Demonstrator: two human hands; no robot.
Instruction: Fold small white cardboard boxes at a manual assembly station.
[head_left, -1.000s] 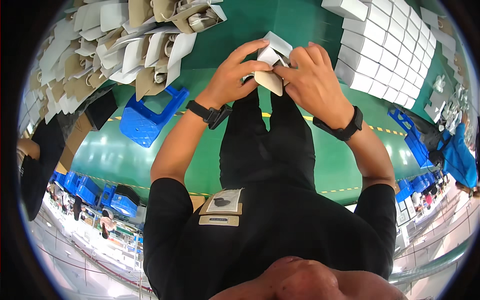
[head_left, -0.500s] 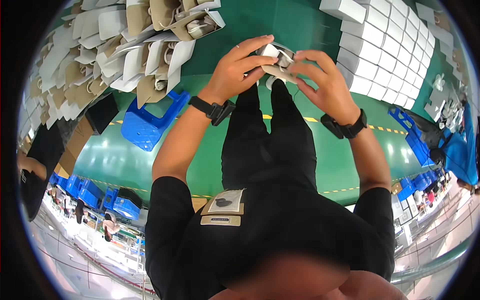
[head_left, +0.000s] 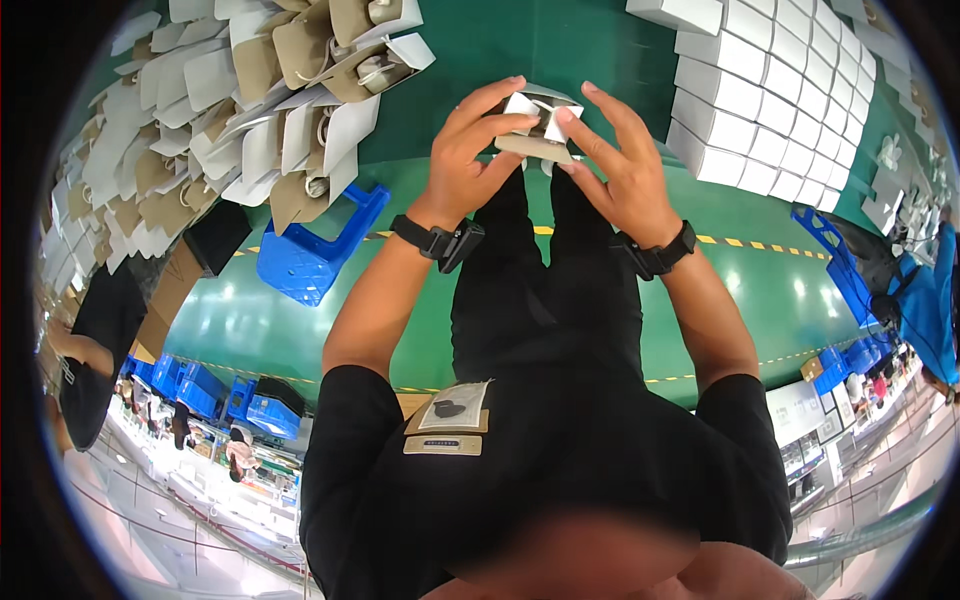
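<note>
Since a moment ago the small cardboard box [head_left: 538,125] has gone from a flat-sided white shape held at a slant to something more opened up, its white flaps standing apart over a brown inside, and both hands have closed in nearer each other. The left hand [head_left: 470,160] pinches the box's left flap between thumb and forefinger; the right hand [head_left: 620,170] has its fingers spread, fingertips pressing the right flap and the brown panel beneath. The box sits between the two hands, above the person's dark trousers.

Below is a green floor [head_left: 520,45] with a yellow-and-black dashed line crossing it. To the left lies a loose heap of unfolded box blanks [head_left: 230,120], white and brown; beside it a blue plastic stool [head_left: 315,255]. To the right, neat rows of closed white boxes [head_left: 770,110]. More blue crates [head_left: 200,385] show toward the lower left.

The box's underside is hidden by fingers, and whether anything lies inside it is hard to make out. A black band sits on each wrist.
</note>
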